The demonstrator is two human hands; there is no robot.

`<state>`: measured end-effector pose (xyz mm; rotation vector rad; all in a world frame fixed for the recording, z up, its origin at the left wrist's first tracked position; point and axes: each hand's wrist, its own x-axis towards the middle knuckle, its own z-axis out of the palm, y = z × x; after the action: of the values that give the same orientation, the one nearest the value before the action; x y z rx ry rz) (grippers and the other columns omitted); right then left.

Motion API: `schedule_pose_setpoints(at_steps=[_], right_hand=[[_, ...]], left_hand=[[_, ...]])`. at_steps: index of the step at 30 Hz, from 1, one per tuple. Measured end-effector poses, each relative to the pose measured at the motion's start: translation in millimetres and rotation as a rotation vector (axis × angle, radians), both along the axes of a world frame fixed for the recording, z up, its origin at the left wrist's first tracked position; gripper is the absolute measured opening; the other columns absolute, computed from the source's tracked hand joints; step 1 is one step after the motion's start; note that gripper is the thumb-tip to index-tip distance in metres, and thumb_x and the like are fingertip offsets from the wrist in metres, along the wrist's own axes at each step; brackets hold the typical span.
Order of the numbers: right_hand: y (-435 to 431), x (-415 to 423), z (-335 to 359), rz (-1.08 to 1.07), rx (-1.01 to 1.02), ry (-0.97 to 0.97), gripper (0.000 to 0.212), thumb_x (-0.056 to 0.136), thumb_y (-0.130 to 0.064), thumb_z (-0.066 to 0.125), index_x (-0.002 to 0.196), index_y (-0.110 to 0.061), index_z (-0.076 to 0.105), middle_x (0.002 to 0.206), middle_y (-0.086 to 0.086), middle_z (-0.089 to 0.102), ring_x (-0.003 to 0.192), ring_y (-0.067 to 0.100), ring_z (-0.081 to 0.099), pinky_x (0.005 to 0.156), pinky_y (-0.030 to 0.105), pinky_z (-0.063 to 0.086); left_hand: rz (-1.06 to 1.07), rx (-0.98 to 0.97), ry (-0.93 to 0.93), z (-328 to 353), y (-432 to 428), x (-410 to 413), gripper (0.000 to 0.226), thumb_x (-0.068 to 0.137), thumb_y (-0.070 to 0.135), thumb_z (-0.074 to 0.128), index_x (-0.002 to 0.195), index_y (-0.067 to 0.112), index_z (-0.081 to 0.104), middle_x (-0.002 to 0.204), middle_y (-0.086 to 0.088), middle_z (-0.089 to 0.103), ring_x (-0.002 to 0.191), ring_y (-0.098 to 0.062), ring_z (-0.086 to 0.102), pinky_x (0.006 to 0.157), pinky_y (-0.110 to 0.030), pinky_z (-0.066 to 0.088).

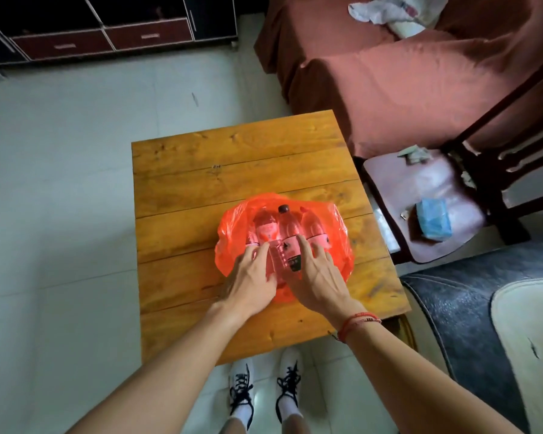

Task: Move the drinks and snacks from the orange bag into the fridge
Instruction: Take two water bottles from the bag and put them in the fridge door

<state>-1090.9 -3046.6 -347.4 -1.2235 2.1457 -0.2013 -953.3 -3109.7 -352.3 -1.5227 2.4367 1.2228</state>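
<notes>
Several clear plastic bottles (313, 228) with pink labels are seen lying inside a translucent orange plastic bag (232, 228); the bag is set on the front half of a square wooden plank tabletop (232, 164); a dark-capped bottle (287, 230) is lodged in the middle of the group; the left hand (251, 277) is laid on the bag's left side, fingers fairly straight and spread, nothing being clasped; the right hand (317, 277) is rested likewise on the right side, fingers extended beside the dark-capped bottle; a red string bracelet (358, 321) is worn at its wrist; a blue packet (433, 222) is seen on a dark wooden chair (496, 170) just right of the tabletop.
</notes>
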Motion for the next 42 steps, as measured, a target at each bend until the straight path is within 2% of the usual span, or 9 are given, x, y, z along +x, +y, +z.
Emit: schedule_pose_setpoints(at_steps=[5, 12, 17, 20, 23, 27, 30, 37, 42], right_hand=[[-21, -2, -41, 0.006, -0.013, -0.147, 0.066, 0.098, -0.042, 0.048, 0.154, -0.021, 0.021, 0.143, 0.022, 0.044, 0.118, 0.045, 0.053, 0.093, 0.052, 0.049], [-44, -7, -81, -0.008, 0.006, -0.3, 0.058, 0.094, -0.034, 0.042, 0.142, -0.002, 0.036, 0.105, 0.025, 0.065, 0.083, 0.045, 0.064, 0.07, 0.053, 0.052], [-57, -7, -96, -0.118, 0.037, -0.367, 0.045, 0.102, -0.03, 0.049, 0.14, -0.008, 0.039, 0.116, 0.023, 0.068, 0.1, 0.044, 0.065, 0.074, 0.039, 0.048], [-60, -5, -100, -0.161, 0.06, -0.379, 0.042, 0.1, -0.029, 0.054, 0.136, -0.01, 0.044, 0.118, 0.018, 0.069, 0.104, 0.039, 0.065, 0.072, 0.029, 0.04], [-68, -3, -110, -0.18, 0.061, -0.378, 0.043, 0.094, -0.028, 0.059, 0.13, -0.008, 0.047, 0.111, 0.017, 0.07, 0.098, 0.038, 0.066, 0.077, 0.039, 0.051], [-75, 3, -126, -0.144, 0.092, -0.35, 0.068, 0.083, -0.032, 0.058, 0.139, 0.0, 0.039, 0.115, 0.021, 0.068, 0.105, 0.042, 0.064, 0.089, 0.048, 0.053], [-77, 7, -137, -0.178, 0.105, -0.316, 0.059, 0.094, -0.023, 0.06, 0.138, 0.007, 0.034, 0.118, 0.029, 0.065, 0.106, 0.046, 0.064, 0.09, 0.05, 0.051], [-79, 12, -150, -0.213, 0.082, -0.269, 0.066, 0.091, -0.024, 0.066, 0.139, 0.005, 0.031, 0.112, 0.026, 0.068, 0.098, 0.044, 0.067, 0.085, 0.049, 0.055], [-81, 11, -142, -0.251, 0.124, -0.279, 0.063, 0.083, -0.029, 0.076, 0.125, 0.001, 0.04, 0.109, 0.021, 0.068, 0.097, 0.041, 0.067, 0.083, 0.05, 0.056]], left_hand=[[0.132, 0.133, -0.017, -35, -18, -22, 0.05, 0.093, 0.004, 0.051, 0.141, 0.01, 0.044, 0.141, -0.013, 0.047, 0.133, -0.03, 0.043, 0.107, -0.032, 0.033], [0.26, 0.249, -0.162, -77, -35, -33, 0.03, 0.089, 0.008, 0.05, 0.118, 0.009, 0.057, 0.123, -0.016, 0.056, 0.117, -0.035, 0.051, 0.094, -0.033, 0.04], [0.368, 0.282, -0.264, -91, -44, -32, 0.041, 0.091, 0.023, 0.057, 0.129, 0.011, 0.051, 0.124, -0.017, 0.048, 0.119, -0.038, 0.049, 0.105, -0.041, 0.04], [0.435, 0.252, -0.26, -97, -46, -32, 0.035, 0.086, 0.029, 0.064, 0.117, 0.015, 0.057, 0.111, -0.014, 0.062, 0.105, -0.036, 0.061, 0.091, -0.043, 0.051], [0.515, 0.272, -0.23, -112, -51, -30, 0.031, 0.077, 0.034, 0.069, 0.101, 0.018, 0.059, 0.101, -0.01, 0.07, 0.093, -0.033, 0.067, 0.084, -0.043, 0.055], [0.558, 0.382, -0.153, -118, -53, -34, 0.03, 0.089, 0.026, 0.067, 0.115, 0.011, 0.065, 0.117, -0.014, 0.066, 0.109, -0.031, 0.062, 0.095, -0.034, 0.045], [0.572, 0.5, -0.109, -127, -52, -36, 0.028, 0.1, 0.017, 0.052, 0.122, 0.003, 0.063, 0.131, -0.016, 0.059, 0.122, -0.032, 0.053, 0.092, -0.027, 0.032], [0.542, 0.552, -0.118, -141, -53, -33, 0.032, 0.104, 0.018, 0.042, 0.127, 0.006, 0.061, 0.132, -0.016, 0.059, 0.12, -0.03, 0.054, 0.092, -0.029, 0.036], [0.541, 0.529, -0.094, -135, -54, -31, 0.03, 0.104, 0.015, 0.04, 0.116, 0.0, 0.064, 0.113, -0.025, 0.064, 0.089, -0.022, 0.06, 0.081, -0.027, 0.038]])
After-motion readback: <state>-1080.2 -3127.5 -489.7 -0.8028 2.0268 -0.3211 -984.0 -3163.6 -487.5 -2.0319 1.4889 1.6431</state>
